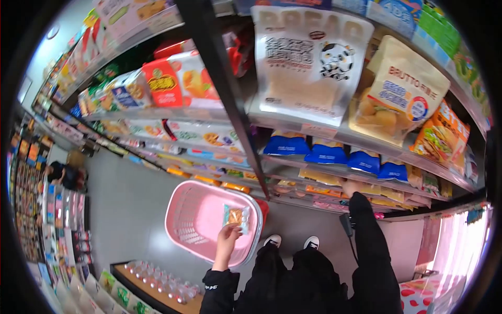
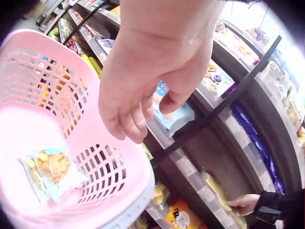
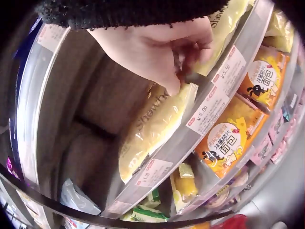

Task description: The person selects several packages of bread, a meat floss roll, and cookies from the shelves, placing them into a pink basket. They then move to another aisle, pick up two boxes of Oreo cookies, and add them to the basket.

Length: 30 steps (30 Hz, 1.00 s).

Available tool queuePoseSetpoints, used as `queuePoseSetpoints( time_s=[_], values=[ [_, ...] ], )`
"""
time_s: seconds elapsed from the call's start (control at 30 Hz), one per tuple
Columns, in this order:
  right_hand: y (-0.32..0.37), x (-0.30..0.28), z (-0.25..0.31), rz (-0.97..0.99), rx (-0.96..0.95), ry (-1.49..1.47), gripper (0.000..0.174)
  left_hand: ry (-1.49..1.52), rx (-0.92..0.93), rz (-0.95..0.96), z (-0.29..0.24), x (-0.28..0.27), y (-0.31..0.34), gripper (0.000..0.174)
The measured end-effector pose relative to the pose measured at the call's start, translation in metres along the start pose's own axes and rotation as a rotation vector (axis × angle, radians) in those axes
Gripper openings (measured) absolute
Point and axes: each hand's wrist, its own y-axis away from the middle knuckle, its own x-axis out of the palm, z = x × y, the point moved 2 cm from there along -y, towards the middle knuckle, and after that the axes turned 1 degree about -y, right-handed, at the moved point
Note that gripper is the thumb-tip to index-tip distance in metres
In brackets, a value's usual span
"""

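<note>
My left hand (image 1: 228, 242) hangs over the pink basket (image 1: 179, 238), fingers loosely bent and holding nothing in the left wrist view. Inside the basket lies a clear and pale-blue packet (image 2: 52, 167) with a browned, baked-looking food in it. My right hand (image 3: 152, 52) reaches into a low shelf. Its thumb tip is right at the upper end of a yellow "Showho..." packet (image 3: 155, 126), the fingers curled by a second yellow packet (image 3: 228, 31). Whether the fingers pinch either one, I cannot tell.
Blue packs (image 1: 327, 152) line the shelf above my right hand. Higher up stand a white "BREAD" bag (image 1: 308, 68) and a "BRUTTO" bag (image 1: 400, 94). A black post (image 1: 219, 78) divides the shelving. Orange packets (image 3: 228, 138) fill the shelf below. Bottles (image 1: 157, 280) stand at lower left.
</note>
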Motion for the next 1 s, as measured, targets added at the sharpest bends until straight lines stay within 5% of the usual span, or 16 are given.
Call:
queuePoseSetpoints(
  time_s=[0.07, 0.13, 0.17, 0.23, 0.43, 0.63, 0.87, 1.0],
  values=[
    [0.007, -0.023, 0.014, 0.165, -0.079, -0.316, 0.038, 0.034, 0.048, 0.060, 0.012, 0.015, 0.006, 0.024],
    [0.014, -0.018, 0.009, 0.451, 0.277, -0.954, 0.025, 0.044, 0.012, 0.138, 0.020, 0.034, 0.007, 0.025],
    [0.022, -0.021, 0.010, 0.460, 0.276, -0.954, 0.025, 0.045, 0.009, 0.130, 0.021, 0.043, 0.007, 0.025],
    [0.042, -0.039, 0.024, 0.505, 0.274, -1.400, 0.010, 0.127, -0.074, 0.256, 0.015, 0.066, 0.010, 0.024],
    [0.109, -0.079, 0.039, 0.644, 0.240, -1.533, 0.005, 0.447, -0.351, 0.482, -0.008, 0.105, 0.006, 0.028],
    [0.167, -0.106, 0.069, 0.759, 0.065, -1.317, 0.007, 0.794, -0.598, 0.849, -0.030, 0.125, 0.011, 0.046],
    [0.212, -0.124, 0.122, 0.533, -0.173, -1.187, 0.007, 0.839, -0.690, 0.833, -0.027, 0.109, 0.016, 0.047],
    [0.239, -0.123, 0.125, 0.455, -0.101, -1.278, 0.007, 0.745, -0.590, 0.763, -0.018, 0.104, 0.027, 0.044]
  ],
)
